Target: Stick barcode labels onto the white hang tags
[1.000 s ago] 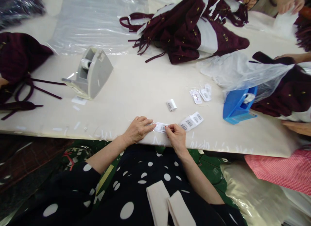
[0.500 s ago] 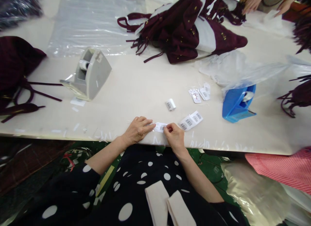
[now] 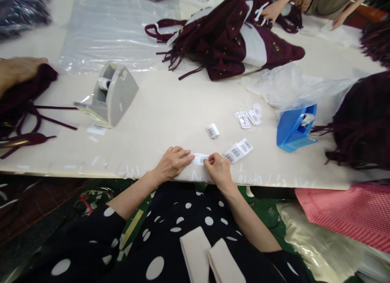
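A small white tag with a barcode (image 3: 199, 159) lies flat on the table near its front edge. My left hand (image 3: 173, 163) rests on the table, its fingertips pressed on the tag's left end. At the tag's right end my right hand (image 3: 218, 168) is closed in a pinch on the tag or its label. Right of that hand lies a sheet of barcode labels (image 3: 238, 150). A curled barcode label (image 3: 212, 131) sits further back, and several printed tags (image 3: 243, 119) are behind the sheet.
A grey tape dispenser (image 3: 117, 94) stands at left, a blue one (image 3: 294, 130) at right. Maroon bags (image 3: 222, 39) and clear plastic bags (image 3: 118, 27) lie behind. Another person's hand (image 3: 24, 70) touches maroon fabric at far left; more hands (image 3: 274, 10) work at the back.
Another person's hand has appeared on the maroon fabric at far left. A dark maroon bag has moved inward at right, and a hand at the back has reached left. My hands look still.
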Available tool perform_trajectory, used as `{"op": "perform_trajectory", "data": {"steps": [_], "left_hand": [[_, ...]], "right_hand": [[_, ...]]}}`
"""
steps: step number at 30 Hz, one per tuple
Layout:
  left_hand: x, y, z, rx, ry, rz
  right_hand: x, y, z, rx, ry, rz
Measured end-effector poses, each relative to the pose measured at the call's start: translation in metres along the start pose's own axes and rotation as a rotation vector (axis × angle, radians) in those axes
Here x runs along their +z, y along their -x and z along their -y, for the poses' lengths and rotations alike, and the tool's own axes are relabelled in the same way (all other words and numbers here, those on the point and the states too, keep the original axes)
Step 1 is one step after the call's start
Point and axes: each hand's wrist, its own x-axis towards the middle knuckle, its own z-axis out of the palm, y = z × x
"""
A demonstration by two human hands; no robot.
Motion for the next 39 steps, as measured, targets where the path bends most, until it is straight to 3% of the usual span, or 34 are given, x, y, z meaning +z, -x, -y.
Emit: {"op": "perform_trajectory", "data": {"steps": [5, 10, 12, 16, 19, 25, 29, 34, 39], "left_hand": [[0.000, 0.000, 0.000, -0.007, -0.002, 0.011], [0.000, 0.001, 0.000, -0.007, 0.008, 0.005], [0.000, 0.001, 0.000, -0.005, 0.009, 0.000], [0.000, 0.001, 0.000, -0.005, 0.007, 0.005], [0.001, 0.001, -0.001, -0.013, 0.007, 0.014], [-0.003, -0.002, 0.000, -0.066, 0.122, 0.056], [-0.014, -0.008, -0.002, -0.192, 0.242, 0.084], [-0.019, -0.016, -0.008, -0.362, 0.036, 0.098], [-0.018, -0.028, -0.011, -0.431, 0.037, 0.198]], "right_hand": [[-0.005, -0.003, 0.001, 0.019, 0.077, 0.073], [-0.009, -0.001, -0.003, 0.043, 0.218, 0.028], [-0.008, 0.003, -0.006, -0.053, 0.260, -0.045], [0.000, 0.020, -0.010, -0.462, 0.285, -0.161], [0.005, 0.032, -0.017, -0.580, 0.292, -0.184], [0.001, 0.036, -0.029, -0.528, 0.295, -0.248], [0.003, 0.032, -0.023, -0.503, 0.263, -0.259], [0.010, 0.035, -0.023, -0.446, 0.193, -0.259], [0.015, 0.042, -0.026, -0.289, 0.161, -0.337]]}}
